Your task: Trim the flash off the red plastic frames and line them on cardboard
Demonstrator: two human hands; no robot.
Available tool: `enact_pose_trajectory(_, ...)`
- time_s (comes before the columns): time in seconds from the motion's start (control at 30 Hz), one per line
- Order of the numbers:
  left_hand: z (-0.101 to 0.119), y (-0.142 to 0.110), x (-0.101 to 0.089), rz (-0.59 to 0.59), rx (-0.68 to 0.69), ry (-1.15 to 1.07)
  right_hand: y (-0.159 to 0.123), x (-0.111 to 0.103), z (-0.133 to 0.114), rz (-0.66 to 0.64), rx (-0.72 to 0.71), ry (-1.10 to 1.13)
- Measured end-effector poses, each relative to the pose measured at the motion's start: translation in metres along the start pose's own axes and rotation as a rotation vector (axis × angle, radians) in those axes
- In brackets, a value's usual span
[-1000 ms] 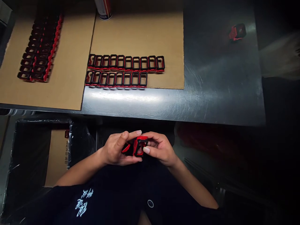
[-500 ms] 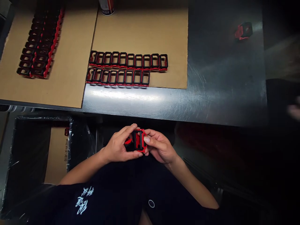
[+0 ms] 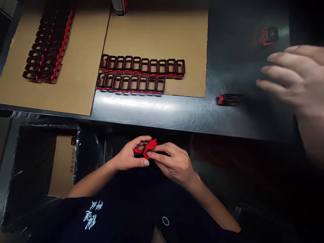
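Observation:
Between my two hands, just off the table's front edge, is a red and black plastic frame part [image 3: 151,145]. My left hand [image 3: 130,153] grips its black side, with the thumb stretched along below. The fingers of my right hand [image 3: 174,162] are closed on the red side, with a fingertip pressing at its lower end. The part is tilted, and its far side is hidden by my fingers. Similar red and black frames [image 3: 145,66] stand in two rows on the cardboard [image 3: 157,33] beyond my hands.
More frames [image 3: 48,50] fill rows on the left cardboard [image 3: 78,67]. A can [image 3: 120,7] stands at the back. On the metal table [image 3: 187,111] lie two loose parts, one [image 3: 229,99] near the front, another [image 3: 268,36] farther back. Another person's hand [image 3: 298,74] reaches in from the right. A plastic-lined bin [image 3: 32,162] sits lower left.
The part in my hands has turned, so its red side now shows edge-on. Another person's hand has come in from the right, and a second loose part now lies on the metal.

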State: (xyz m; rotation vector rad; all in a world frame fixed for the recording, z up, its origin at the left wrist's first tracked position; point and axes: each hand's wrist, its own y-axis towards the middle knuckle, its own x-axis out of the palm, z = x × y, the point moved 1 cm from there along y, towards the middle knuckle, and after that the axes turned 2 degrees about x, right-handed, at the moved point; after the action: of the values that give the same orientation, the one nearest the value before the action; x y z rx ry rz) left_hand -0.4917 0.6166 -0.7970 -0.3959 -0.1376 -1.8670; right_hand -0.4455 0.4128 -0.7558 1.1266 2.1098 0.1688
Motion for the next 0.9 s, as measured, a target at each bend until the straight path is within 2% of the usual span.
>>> enact_pose_trajectory(0.1, -0.002, 0.001, 0.001, -0.070, 0.038, -0.067, 0.003, -0.001, 0.001, -0.029, -0.044, 0.025)
enact_pose_trajectory(0.2, -0.003, 0.001, 0.000, -0.073, 0.150, 0.024, 0.003, -0.001, 0.000, -0.023, -0.044, 0.105)
enact_pose_trajectory(0.27, -0.001, 0.001, -0.001, -0.018, 0.303, 0.165, 0.001, -0.001, -0.001, 0.032, 0.058, 0.170)
enact_pose_trajectory(0.33, 0.000, 0.001, -0.001, 0.049, 0.488, 0.328, -0.001, -0.002, -0.001, 0.084, 0.258, 0.278)
enact_pose_trajectory(0.43, 0.003, 0.001, 0.000, 0.110, 0.741, 0.590, -0.001, 0.000, -0.004, -0.003, 0.520, 0.539)
enact_pose_trajectory(0.5, 0.004, 0.002, 0.001, 0.125, 0.865, 0.749, 0.001, 0.002, -0.007, -0.077, 0.578, 0.631)
enact_pose_trajectory(0.57, 0.006, 0.004, 0.003, 0.128, 0.951, 0.844, 0.005, 0.004, -0.010, -0.080, 0.585, 0.608)
enact_pose_trajectory(0.7, 0.008, 0.006, 0.004, 0.143, 1.020, 0.912, 0.010, 0.008, -0.012, -0.050, 0.601, 0.504)
enact_pose_trajectory(0.9, 0.004, 0.003, 0.003, 0.170, 0.942, 0.876, 0.010, 0.009, -0.012, -0.065, 0.672, 0.545)
